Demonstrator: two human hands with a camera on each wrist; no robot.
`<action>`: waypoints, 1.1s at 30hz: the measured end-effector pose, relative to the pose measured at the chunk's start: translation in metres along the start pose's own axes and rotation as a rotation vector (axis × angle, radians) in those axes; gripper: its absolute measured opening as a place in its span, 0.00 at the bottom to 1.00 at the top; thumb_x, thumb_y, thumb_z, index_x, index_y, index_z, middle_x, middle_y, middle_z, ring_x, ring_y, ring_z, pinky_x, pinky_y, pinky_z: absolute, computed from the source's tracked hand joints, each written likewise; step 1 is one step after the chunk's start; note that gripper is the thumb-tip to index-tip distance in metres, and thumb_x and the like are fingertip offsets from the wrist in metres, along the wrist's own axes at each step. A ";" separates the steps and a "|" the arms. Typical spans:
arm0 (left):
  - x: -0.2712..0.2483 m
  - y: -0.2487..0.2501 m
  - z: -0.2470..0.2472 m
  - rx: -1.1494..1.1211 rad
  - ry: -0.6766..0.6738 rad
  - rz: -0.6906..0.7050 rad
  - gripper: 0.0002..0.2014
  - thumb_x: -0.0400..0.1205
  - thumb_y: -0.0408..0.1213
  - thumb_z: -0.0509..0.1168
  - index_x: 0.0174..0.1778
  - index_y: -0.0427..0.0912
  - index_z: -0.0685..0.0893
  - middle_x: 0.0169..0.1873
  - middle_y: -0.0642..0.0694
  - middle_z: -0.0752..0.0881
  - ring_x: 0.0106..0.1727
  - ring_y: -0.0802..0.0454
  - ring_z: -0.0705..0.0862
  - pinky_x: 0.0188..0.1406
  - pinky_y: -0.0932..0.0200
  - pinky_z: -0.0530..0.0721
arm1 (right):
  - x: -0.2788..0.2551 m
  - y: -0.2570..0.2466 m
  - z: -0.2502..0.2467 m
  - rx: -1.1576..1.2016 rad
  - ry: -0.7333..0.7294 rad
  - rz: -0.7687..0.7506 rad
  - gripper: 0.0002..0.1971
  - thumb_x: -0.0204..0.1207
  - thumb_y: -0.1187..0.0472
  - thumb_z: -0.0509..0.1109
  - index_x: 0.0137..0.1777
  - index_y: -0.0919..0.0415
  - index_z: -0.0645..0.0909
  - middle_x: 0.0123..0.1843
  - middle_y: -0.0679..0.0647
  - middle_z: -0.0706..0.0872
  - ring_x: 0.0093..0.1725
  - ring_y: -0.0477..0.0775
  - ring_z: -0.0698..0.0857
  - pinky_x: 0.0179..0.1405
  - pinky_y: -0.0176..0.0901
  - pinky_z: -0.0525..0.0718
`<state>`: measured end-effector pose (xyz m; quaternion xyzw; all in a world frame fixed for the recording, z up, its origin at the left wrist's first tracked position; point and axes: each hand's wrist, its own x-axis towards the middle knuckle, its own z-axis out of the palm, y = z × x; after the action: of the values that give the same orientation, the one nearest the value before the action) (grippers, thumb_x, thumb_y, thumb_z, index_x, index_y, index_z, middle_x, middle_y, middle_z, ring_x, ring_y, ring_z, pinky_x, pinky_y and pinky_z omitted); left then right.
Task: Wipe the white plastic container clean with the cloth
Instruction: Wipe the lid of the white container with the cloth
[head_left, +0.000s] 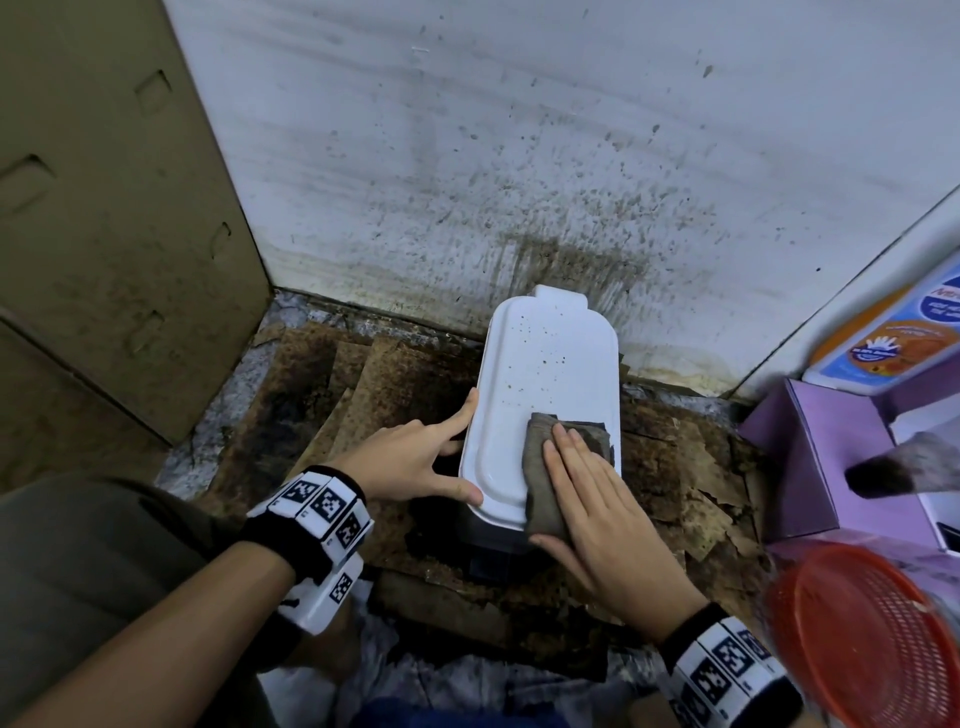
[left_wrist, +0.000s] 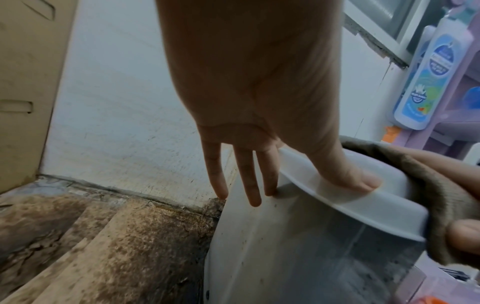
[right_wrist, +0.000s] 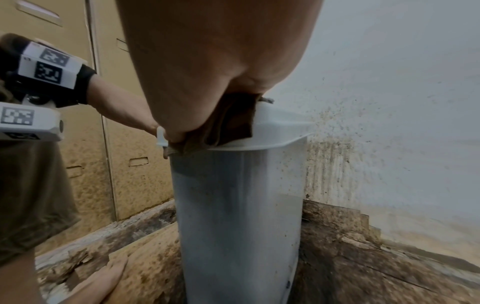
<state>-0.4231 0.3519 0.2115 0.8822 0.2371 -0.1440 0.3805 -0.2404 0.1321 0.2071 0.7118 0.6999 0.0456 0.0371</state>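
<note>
One tall white plastic container (head_left: 540, 384): flat right hand (head_left: 608, 499) presses one brown cloth (head_left: 550, 467) on its lid; spread left hand (head_left: 415, 462) braces its left edge.

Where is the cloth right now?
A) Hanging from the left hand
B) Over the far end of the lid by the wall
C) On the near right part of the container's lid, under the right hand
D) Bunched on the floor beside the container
C: the cloth lies on the near right part of the white plastic container lid, pressed flat by the right hand; the left hand only steadies the lid's left edge.
</note>
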 end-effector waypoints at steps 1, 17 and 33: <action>0.000 0.000 0.000 -0.005 -0.005 -0.004 0.58 0.73 0.72 0.68 0.82 0.70 0.26 0.79 0.51 0.78 0.78 0.49 0.77 0.74 0.39 0.75 | -0.004 0.004 0.000 0.004 -0.001 0.010 0.44 0.86 0.35 0.56 0.88 0.68 0.48 0.90 0.64 0.49 0.90 0.61 0.50 0.84 0.57 0.60; 0.004 -0.007 0.006 -0.298 0.002 0.081 0.57 0.78 0.56 0.75 0.88 0.62 0.36 0.68 0.57 0.86 0.72 0.64 0.81 0.79 0.56 0.73 | 0.042 -0.028 -0.004 0.157 0.026 0.108 0.44 0.86 0.32 0.46 0.88 0.67 0.48 0.90 0.64 0.47 0.90 0.60 0.46 0.87 0.59 0.59; 0.007 -0.009 0.007 -0.258 0.008 0.056 0.57 0.73 0.66 0.74 0.84 0.74 0.36 0.71 0.57 0.85 0.75 0.61 0.80 0.79 0.44 0.73 | -0.005 0.012 -0.003 0.132 -0.018 0.071 0.43 0.87 0.34 0.52 0.89 0.64 0.44 0.91 0.59 0.44 0.90 0.57 0.46 0.85 0.58 0.61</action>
<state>-0.4226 0.3545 0.1988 0.8329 0.2304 -0.0979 0.4935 -0.2290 0.1274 0.2111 0.7375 0.6753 -0.0059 -0.0051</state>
